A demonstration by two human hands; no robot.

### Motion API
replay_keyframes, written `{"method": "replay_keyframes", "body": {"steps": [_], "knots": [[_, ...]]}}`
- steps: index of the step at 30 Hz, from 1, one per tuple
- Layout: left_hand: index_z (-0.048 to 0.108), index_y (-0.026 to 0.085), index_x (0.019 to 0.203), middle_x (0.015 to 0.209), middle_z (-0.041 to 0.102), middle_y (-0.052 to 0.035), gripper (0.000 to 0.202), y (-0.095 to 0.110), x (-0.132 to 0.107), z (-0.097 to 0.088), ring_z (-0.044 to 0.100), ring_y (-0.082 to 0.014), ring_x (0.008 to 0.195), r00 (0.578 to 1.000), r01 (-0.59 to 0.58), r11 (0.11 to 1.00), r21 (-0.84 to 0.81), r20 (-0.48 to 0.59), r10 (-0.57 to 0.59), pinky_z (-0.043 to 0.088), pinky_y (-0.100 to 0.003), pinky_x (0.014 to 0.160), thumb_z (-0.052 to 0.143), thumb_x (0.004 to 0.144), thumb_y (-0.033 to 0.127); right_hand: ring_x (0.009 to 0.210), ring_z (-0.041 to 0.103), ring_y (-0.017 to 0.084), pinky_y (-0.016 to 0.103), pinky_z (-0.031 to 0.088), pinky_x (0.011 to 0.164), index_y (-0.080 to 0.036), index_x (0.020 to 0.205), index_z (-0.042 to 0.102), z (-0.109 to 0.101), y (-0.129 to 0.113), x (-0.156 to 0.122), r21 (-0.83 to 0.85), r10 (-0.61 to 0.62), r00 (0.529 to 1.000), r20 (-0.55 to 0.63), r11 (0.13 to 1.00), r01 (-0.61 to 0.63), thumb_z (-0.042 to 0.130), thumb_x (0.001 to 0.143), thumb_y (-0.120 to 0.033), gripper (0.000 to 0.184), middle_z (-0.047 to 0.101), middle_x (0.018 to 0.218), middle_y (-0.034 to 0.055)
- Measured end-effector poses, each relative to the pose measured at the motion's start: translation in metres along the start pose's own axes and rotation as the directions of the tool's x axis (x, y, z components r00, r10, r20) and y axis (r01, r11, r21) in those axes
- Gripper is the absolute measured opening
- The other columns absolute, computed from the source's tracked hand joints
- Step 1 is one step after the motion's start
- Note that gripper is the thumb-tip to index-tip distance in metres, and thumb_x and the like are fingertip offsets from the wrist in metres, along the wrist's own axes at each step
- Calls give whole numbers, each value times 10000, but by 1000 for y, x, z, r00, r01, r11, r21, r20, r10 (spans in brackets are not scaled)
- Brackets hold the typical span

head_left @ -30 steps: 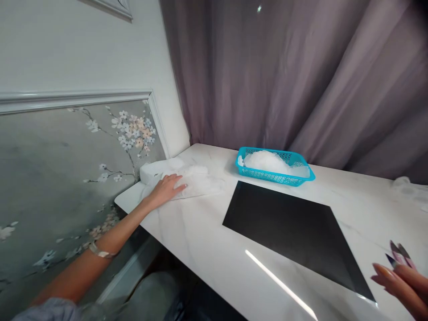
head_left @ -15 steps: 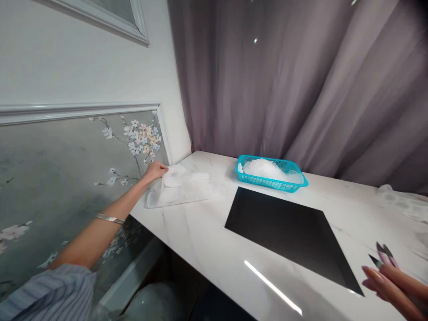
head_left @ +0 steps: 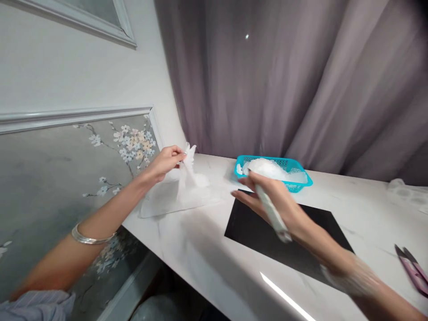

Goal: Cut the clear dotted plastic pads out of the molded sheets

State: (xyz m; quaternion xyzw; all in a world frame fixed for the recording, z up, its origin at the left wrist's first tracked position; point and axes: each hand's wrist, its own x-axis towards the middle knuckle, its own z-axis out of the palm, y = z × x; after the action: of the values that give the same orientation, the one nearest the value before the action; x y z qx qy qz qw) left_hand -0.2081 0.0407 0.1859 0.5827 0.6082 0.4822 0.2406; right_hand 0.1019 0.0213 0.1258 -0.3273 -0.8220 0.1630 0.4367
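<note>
At the table's far left, my left hand (head_left: 167,162) pinches a bunched, thin white sheet (head_left: 188,171) and lifts part of it off the table. Beneath it lies a flat, translucent bag or sheet (head_left: 160,200) with white pieces on it; I cannot tell exactly what they are. My right hand (head_left: 272,196) is blurred and closed around a tool with a pale green handle (head_left: 271,214). The tool's working tip is hard to make out. This hand hovers above a black board (head_left: 317,232), in front of the blue basket.
A blue plastic basket (head_left: 294,185) holding a white heap (head_left: 265,166) stands behind the board. Pink-handled scissors (head_left: 413,269) lie at the right. A translucent crumpled piece (head_left: 409,196) is at the far right. Curtain (head_left: 267,89) and wall (head_left: 83,80) bound the white table (head_left: 200,240).
My left hand has raised a bunch of the white sheet. My right hand has come in from the lower right to over the board with the tool. The scissors now lie on the table.
</note>
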Motion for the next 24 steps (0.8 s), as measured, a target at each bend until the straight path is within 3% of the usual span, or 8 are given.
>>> {"method": "replay_keyframes", "body": {"steps": [4,7,11,14,19,24], "knots": [[572,194,872,742,589,18,212,29,-22,39,536,-107,645,963,-138,988,-74,223,151,417,-222,592,658,864,388,602,442,154,265,323,567,-260,816,331,40,-17,61,164,17,1000,16,986,-19,754,701,-384,455,504,691,-52],[558,202,907,794,599,10,250,40,-29,50,542,-111,667,916,-189,974,-123,335,220,415,-220,587,639,889,437,580,378,133,256,318,563,-267,820,282,48,-18,76,333,6,1000,-12,943,-2,704,711,-386,451,439,656,-87],[543,210,1005,836,625,5,282,45,-25,49,587,-116,696,866,-99,960,-260,452,212,460,-223,615,674,890,432,605,348,120,249,310,567,-260,811,294,31,-8,70,371,-13,999,-41,928,28,697,712,-349,425,403,679,-87],[532,220,1107,838,664,-7,349,46,-19,50,626,-134,686,853,-1,947,-321,494,168,496,-239,616,705,877,418,628,369,114,249,333,580,-252,811,320,12,6,64,355,-1,997,-82,934,30,716,716,-330,415,416,723,-74],[511,237,1335,873,686,-32,537,46,-16,63,657,-167,741,848,11,958,-287,510,143,528,-272,651,703,877,442,688,497,128,255,423,584,-235,748,342,-9,33,54,372,77,980,-183,928,-3,650,772,-290,314,538,803,-16],[494,252,1401,732,619,18,580,41,-18,73,632,-157,698,830,17,975,-221,547,109,513,-258,623,687,886,436,715,633,185,290,505,562,-240,662,304,-27,34,42,470,201,950,-237,880,-69,607,775,-239,323,616,749,23]]}}
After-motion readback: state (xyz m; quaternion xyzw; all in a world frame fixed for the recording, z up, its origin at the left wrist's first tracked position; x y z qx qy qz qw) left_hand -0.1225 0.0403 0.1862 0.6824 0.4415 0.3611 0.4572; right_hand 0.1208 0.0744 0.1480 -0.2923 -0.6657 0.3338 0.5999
